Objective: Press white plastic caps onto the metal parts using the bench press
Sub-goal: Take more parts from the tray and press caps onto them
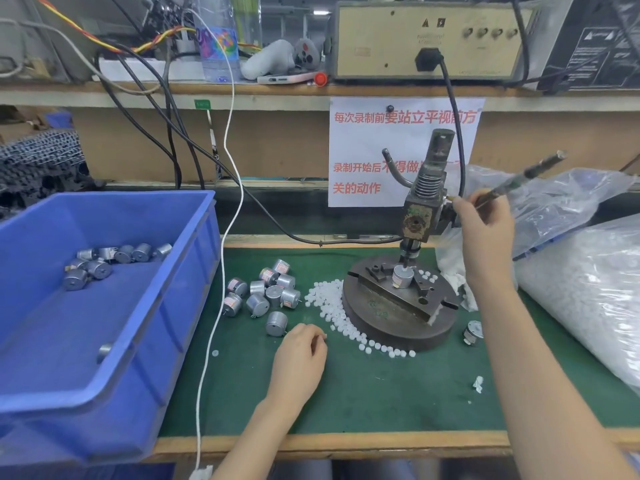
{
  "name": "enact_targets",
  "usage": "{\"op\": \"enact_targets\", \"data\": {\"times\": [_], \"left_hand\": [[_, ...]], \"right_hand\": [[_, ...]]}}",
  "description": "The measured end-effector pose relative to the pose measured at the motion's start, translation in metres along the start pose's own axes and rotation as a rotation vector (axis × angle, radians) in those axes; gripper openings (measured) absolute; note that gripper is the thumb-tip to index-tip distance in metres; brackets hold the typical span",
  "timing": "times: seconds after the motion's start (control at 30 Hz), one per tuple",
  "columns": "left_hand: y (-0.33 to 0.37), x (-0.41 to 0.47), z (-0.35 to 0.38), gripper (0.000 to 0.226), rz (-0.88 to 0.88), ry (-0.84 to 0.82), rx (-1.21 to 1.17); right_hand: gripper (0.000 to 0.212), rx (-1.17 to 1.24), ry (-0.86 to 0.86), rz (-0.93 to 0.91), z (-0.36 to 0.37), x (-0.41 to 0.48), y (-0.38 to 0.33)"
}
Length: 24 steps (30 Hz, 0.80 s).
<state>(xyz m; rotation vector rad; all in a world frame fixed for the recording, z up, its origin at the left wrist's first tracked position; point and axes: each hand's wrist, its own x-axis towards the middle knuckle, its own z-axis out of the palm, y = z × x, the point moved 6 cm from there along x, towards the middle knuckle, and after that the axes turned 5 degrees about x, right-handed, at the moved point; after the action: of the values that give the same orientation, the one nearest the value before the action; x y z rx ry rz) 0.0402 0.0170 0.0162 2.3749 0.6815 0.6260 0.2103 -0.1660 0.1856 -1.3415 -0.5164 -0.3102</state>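
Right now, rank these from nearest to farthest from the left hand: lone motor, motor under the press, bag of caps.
1. Lone motor, just beyond the left hand.
2. Motor under the press, farther right.
3. Bag of caps, far right.

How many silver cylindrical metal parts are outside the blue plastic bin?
12 silver metal parts: ten clustered on the green mat left of the round press base, one under the press ram, one right of the base. Some may hide in the cluster.
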Motion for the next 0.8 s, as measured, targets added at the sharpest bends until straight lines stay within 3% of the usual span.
{"op": "enact_targets", "data": {"times": [0.17,0.37,0.5,0.6,0.67,0.8], "left_hand": [[0.011,0.013,0.009,0.019,0.095,-0.049,0.287],[0.010,0.017,0.019,0.031,0.145,-0.044,0.365],[0.009,0.016,0.017,0.025,0.168,-0.011,0.391],[0.009,0.014,0.016,0.020,0.177,-0.014,0.384],[0.010,0.015,0.016,0.020,0.193,-0.012,0.390],[0.010,0.015,0.017,0.019,0.226,-0.018,0.360]], "right_hand": [[0.022,-0.027,-0.004,-0.008,0.000,0.000,0.002],[0.016,-0.067,-0.046,-0.024,-0.002,-0.001,0.004],[0.050,-0.066,0.003,-0.021,-0.014,-0.028,0.021],[0.051,-0.219,0.057,0.143,-0.032,-0.057,0.059],[0.043,-0.415,-0.056,0.224,-0.024,-0.066,0.083],[0.049,-0.549,-0.300,0.194,0.017,-0.066,0.100]]}}
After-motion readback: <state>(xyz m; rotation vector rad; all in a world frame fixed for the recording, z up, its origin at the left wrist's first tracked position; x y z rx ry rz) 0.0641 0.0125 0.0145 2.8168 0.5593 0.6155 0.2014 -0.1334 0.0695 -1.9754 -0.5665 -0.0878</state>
